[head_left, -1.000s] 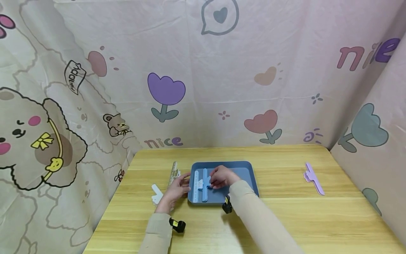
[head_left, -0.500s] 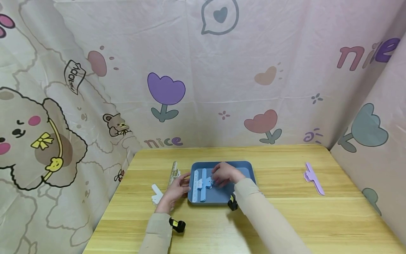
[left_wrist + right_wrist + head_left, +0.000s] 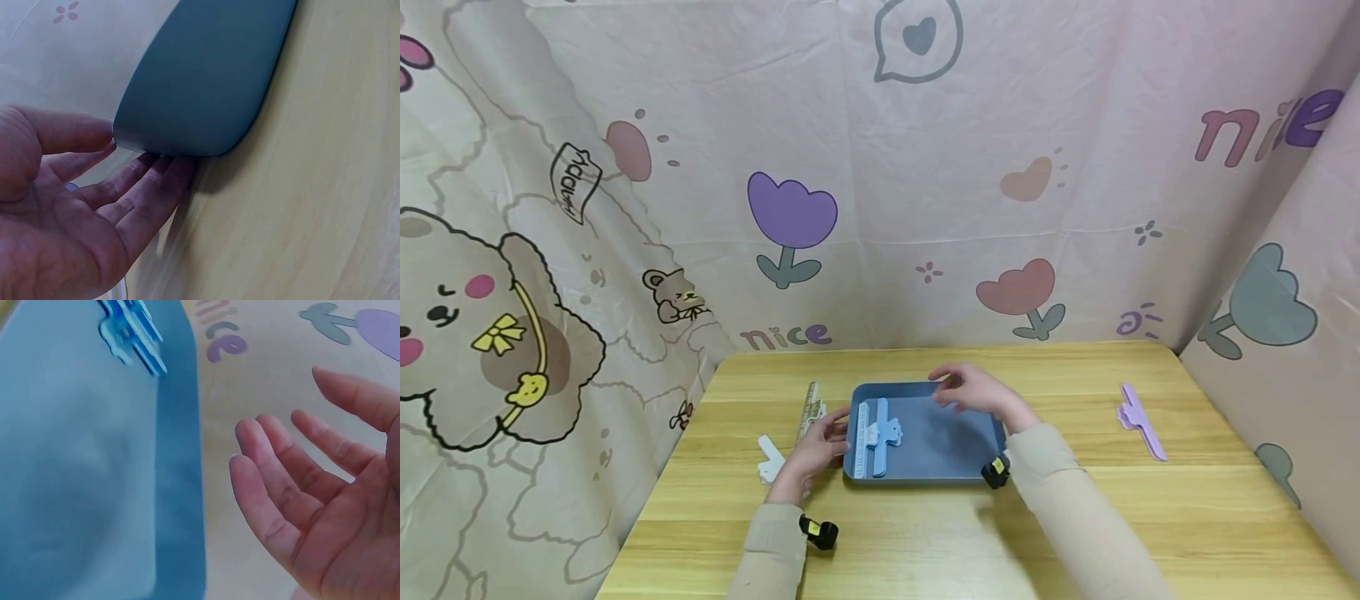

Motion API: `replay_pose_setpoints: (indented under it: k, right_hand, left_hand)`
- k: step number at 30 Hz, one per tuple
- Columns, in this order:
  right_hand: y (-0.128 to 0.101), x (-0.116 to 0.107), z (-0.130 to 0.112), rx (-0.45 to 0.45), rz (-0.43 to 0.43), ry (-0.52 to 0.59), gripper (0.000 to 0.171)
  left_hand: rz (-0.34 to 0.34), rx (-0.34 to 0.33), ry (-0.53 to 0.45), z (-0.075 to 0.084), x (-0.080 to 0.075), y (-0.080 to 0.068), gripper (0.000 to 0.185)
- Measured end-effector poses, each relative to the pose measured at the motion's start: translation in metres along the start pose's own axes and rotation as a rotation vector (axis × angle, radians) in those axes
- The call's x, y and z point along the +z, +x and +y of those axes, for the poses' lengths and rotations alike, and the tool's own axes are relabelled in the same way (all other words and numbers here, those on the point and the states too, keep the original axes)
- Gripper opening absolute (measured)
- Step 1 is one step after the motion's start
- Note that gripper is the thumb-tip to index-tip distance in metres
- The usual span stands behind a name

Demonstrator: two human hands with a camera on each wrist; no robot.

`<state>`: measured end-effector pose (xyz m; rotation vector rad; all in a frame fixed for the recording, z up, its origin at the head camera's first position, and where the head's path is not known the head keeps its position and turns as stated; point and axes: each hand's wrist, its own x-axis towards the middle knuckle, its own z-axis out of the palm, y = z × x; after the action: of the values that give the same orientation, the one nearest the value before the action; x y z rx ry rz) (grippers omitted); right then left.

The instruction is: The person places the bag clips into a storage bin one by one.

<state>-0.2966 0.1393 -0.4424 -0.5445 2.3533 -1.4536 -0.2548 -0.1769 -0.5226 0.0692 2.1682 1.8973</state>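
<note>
A blue-grey tray [image 3: 947, 446] stands on the wooden table. Along its left side lie a pale clip with ruler markings [image 3: 861, 458] and, beside it, a light blue clip [image 3: 882, 454]. My left hand [image 3: 817, 450] rests its fingertips against the tray's left outer wall; in the left wrist view its fingers [image 3: 147, 206] are fairly straight at the wall, with the thumb at the rim. Over the back right part of the tray hovers my right hand [image 3: 976, 392], fingers loosely spread and holding nothing. The right wrist view shows its bare palm [image 3: 350, 531] beside the tray wall.
Left of the tray lie a clear clip with ruler markings [image 3: 808, 414] and a white clip [image 3: 770, 460], both near my left hand. A purple clip [image 3: 1142, 423] lies far to the right. A printed curtain [image 3: 880, 283] hangs behind the table.
My right hand has let go of the light blue clip and moved right and away from it. The blue clip stays beside the pale one; my left hand has not moved.
</note>
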Motion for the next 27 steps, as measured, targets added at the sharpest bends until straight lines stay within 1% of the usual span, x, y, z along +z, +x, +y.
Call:
replay_pose_setpoints:
  k: [6, 10, 18, 22, 27]
  right_hand:
    - [-0.029, -0.021, 0.007, -0.058, 0.038, 0.004, 0.050]
    - [-0.049, -0.035, 0.018, -0.049, 0.080, 0.035, 0.054]
    - [-0.085, -0.059, 0.049, 0.002, 0.181, 0.146, 0.061]
    - [-0.103, -0.069, 0.066, 0.061, 0.223, 0.171, 0.062]
    - [-0.124, -0.079, 0.087, 0.131, 0.261, 0.169, 0.065]
  left_hand:
    - [0.000, 0.002, 0.013, 0.001, 0.000, 0.000, 0.066]
    - [-0.008, 0.004, 0.017, 0.000, -0.001, 0.000, 0.066]
    - [-0.007, 0.007, 0.014, -0.002, -0.001, 0.000, 0.066]
    - [-0.009, 0.010, 0.015, -0.001, -0.001, 0.000, 0.066]
    - [-0.010, 0.010, 0.006, -0.002, -0.001, 0.000, 0.067]
